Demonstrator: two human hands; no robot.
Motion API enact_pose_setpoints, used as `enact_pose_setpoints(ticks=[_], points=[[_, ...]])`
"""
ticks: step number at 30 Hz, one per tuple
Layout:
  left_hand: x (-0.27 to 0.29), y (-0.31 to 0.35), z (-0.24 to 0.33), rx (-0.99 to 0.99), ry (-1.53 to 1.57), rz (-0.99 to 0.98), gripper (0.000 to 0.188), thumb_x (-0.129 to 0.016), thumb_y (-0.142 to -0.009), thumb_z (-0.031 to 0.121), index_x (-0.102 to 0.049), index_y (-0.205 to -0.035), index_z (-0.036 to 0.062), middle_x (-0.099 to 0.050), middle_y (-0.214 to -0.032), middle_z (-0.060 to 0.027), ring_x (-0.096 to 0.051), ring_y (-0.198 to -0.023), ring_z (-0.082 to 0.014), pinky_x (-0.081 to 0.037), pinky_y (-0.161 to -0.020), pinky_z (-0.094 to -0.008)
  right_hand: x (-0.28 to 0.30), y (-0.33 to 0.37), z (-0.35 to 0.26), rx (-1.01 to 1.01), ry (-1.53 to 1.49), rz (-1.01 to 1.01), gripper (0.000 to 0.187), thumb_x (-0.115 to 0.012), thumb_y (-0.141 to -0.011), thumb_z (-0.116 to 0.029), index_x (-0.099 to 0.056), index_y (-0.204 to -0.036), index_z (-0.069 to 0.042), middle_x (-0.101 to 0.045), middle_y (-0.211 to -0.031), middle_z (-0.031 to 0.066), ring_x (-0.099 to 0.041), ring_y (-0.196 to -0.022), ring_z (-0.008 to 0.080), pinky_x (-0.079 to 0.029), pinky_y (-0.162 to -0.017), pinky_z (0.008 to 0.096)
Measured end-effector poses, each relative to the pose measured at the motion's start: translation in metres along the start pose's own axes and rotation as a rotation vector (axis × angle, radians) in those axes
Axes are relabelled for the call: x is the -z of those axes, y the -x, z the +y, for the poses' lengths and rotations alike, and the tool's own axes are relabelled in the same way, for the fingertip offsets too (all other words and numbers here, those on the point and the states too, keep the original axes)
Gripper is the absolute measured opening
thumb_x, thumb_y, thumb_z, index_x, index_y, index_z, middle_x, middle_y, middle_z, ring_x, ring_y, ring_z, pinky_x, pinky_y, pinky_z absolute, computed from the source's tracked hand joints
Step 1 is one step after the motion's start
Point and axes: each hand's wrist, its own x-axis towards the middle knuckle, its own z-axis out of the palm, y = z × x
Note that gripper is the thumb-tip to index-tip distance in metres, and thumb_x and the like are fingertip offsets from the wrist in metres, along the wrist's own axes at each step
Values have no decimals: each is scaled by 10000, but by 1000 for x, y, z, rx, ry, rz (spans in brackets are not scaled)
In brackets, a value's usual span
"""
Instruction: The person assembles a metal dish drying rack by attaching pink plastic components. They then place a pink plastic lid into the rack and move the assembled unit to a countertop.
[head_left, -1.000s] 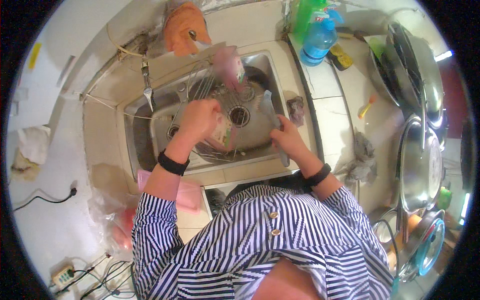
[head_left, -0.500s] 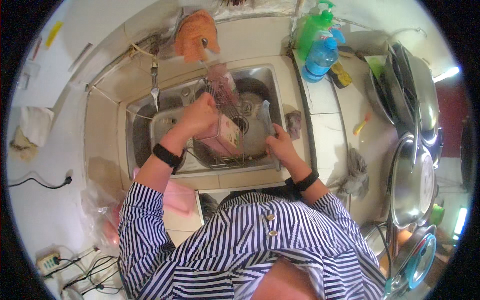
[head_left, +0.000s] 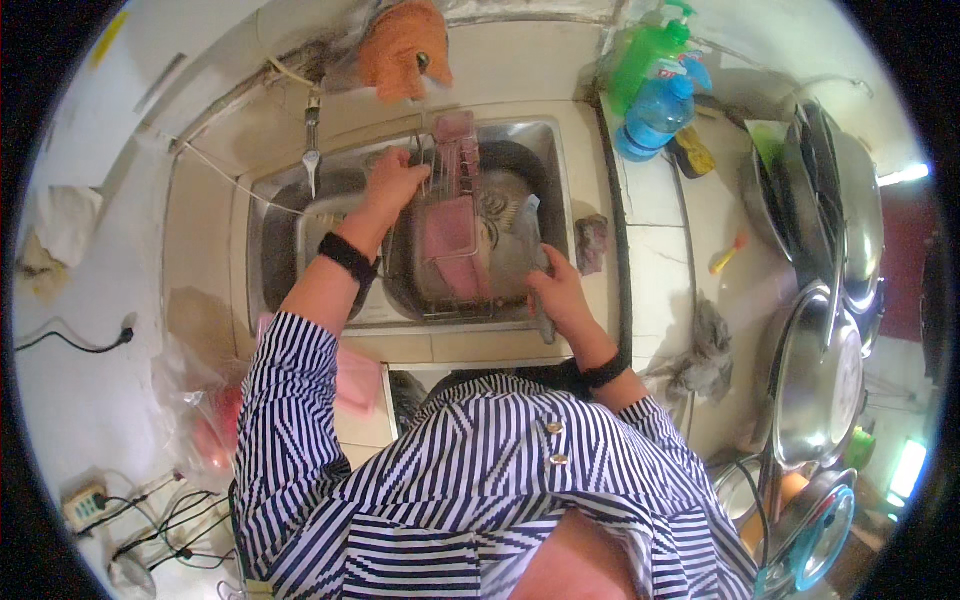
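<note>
My left hand is closed on the thin metal edge of a wire rack, which stands on end over the right sink basin. Two pink plastic holders are fixed in the rack: a nearer one and a farther one. To the right of the rack, my right hand grips a grey-handled scrub brush. The brush's pale bristles face the rack and are apart from it. The steel sink has two basins, with the drain partly behind the brush.
A faucet hangs over the left basin. An orange cloth hangs at the back wall. Green and blue bottles stand back right, near a yellow-black sponge. Metal pans crowd the right side; a dark rag lies beside the sink.
The rack has turned from a slant to nearly straight, its pink holders now facing up. My left hand has shifted left and away from me along it. The brush stays almost in place.
</note>
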Motion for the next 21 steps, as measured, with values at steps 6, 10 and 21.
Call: enact_pose_setpoints(ticks=[6, 10, 21], points=[[-13, -8, -1, 310, 671, -454, 229, -633, -758, 198, -568, -903, 32, -541, -790, -69, -505, -691, -227, -429, -605, -366, 12, 4, -15, 47, 191, -10, 575, -548, -805, -61, -363, -1341, 37, -576, -768, 102, -545, -522, 153, -442, -449, 301], [-29, 1, 5, 316, 803, -455, 112, -559, -741, 114, -600, -843, 92, -528, -732, -8, -484, -669, -155, -394, -575, -279, 19, -8, -31, 196, 289, 2, 581, -558, -822, -34, -348, -1362, 8, -575, -781, 89, -541, -519, 140, -442, -454, 288], [-13, 44, 26, 409, 1110, -401, 197, -505, -686, -55, -549, -826, 75, -507, -753, -20, -495, -674, -172, -431, -549, -328, 28, 15, -48, 147, 159, -22, 582, -553, -843, -39, -333, -1381, -27, -546, -741, 55, -521, -524, 114, -430, -448, 261]])
